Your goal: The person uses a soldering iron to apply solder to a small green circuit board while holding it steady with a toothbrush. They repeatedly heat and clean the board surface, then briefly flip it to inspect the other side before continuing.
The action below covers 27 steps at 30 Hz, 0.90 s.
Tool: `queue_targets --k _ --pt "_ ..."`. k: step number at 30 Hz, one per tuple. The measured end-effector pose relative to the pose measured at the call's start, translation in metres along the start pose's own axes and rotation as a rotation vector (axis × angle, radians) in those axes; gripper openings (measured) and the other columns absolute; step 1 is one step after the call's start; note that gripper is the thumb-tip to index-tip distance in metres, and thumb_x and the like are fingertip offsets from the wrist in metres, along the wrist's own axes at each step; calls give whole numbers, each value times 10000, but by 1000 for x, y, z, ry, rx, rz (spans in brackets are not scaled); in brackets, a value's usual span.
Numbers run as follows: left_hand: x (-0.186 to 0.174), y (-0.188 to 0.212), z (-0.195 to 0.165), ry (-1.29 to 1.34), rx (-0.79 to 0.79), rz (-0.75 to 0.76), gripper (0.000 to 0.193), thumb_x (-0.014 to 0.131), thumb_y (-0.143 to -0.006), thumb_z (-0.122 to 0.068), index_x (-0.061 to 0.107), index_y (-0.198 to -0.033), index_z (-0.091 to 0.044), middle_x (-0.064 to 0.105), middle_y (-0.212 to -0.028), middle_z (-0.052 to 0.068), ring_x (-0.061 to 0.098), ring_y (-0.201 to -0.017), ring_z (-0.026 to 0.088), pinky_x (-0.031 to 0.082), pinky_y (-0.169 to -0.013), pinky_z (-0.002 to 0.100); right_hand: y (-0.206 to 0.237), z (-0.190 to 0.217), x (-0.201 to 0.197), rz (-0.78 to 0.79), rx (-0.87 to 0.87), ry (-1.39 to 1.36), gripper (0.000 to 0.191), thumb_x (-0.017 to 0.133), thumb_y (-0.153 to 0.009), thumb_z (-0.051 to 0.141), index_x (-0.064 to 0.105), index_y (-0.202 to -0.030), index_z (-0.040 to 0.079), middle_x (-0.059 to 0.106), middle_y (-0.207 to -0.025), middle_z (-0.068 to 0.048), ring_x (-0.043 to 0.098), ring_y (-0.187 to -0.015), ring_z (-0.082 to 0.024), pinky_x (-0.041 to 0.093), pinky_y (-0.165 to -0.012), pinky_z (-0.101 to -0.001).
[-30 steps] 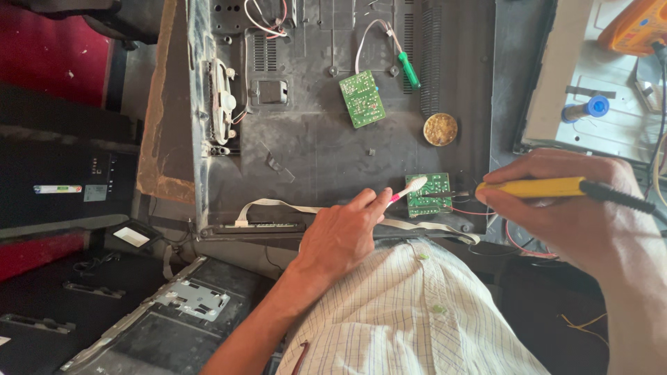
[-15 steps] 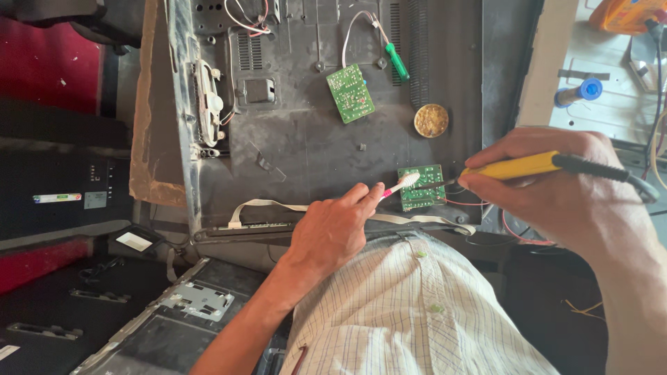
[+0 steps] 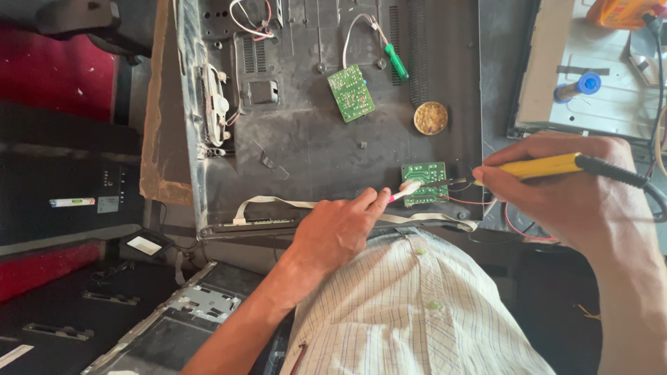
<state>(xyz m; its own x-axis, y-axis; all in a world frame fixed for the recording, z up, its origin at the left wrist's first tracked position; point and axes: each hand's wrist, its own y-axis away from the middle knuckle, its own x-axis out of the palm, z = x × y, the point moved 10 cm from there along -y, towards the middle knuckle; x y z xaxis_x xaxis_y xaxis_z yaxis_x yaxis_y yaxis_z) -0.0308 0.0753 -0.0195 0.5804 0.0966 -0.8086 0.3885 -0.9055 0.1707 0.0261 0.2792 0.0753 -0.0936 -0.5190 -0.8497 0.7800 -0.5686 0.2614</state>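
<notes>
Two green circuit boards [image 3: 424,182] [image 3: 351,92]; left hand [image 3: 340,226] pinches a brush [image 3: 406,190], right hand [image 3: 570,187] grips one yellow soldering iron [image 3: 549,165].

Yellow handle with black cord on the soldering iron [image 3: 556,165]; pink and white on the small brush [image 3: 405,191]. Green on both circuit boards [image 3: 424,182] [image 3: 351,92] and the screwdriver [image 3: 397,62], brassy gold on the round tin [image 3: 431,118]. Dusty dark grey across the panel [image 3: 313,153]; white shirt [image 3: 417,312] checked with thin blue lines.

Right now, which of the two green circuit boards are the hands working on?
The lower green board, by the panel's near edge. The left hand holds a brush on it; the right hand brings a yellow-handled tool. The upper board lies untouched.
</notes>
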Motion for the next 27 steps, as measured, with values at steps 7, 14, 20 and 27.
queue_targets --k 7,14,20,27 --pt "-28 2 8 -69 -57 48 503 548 -835 -20 619 -1329 -85 679 -1043 76 712 -754 344 559 -647 491 3 8 -5 -42 -134 -45 166 841 -807 235 823 -929 124 765 -750 -12 702 -615 -110 529 -552 -282" --pt "-22 -8 -4 -54 -32 58 385 510 -932 -51 622 -1300 -72 678 -1011 80 714 -735 336 562 -636 486 1 5 -6 -15 -65 -82 179 837 -798 223 824 -948 125 758 -720 -27 696 -582 -124 519 -507 -286" --pt "-31 -2 -8 -72 -21 8 383 507 -925 -62 619 -1290 -34 670 -983 98 703 -695 339 556 -593 489 2 13 -9 -41 -106 -61 182 839 -798 216 822 -947 112 751 -718 -33 686 -578 -112 509 -511 -282" --pt "-28 6 -7 -205 -68 78 359 514 -918 -65 635 -1254 -34 668 -996 88 724 -727 302 569 -624 481 3 -4 0 59 71 -91 160 851 -833 218 863 -972 141 730 -745 -35 680 -528 -140 537 -439 -288"
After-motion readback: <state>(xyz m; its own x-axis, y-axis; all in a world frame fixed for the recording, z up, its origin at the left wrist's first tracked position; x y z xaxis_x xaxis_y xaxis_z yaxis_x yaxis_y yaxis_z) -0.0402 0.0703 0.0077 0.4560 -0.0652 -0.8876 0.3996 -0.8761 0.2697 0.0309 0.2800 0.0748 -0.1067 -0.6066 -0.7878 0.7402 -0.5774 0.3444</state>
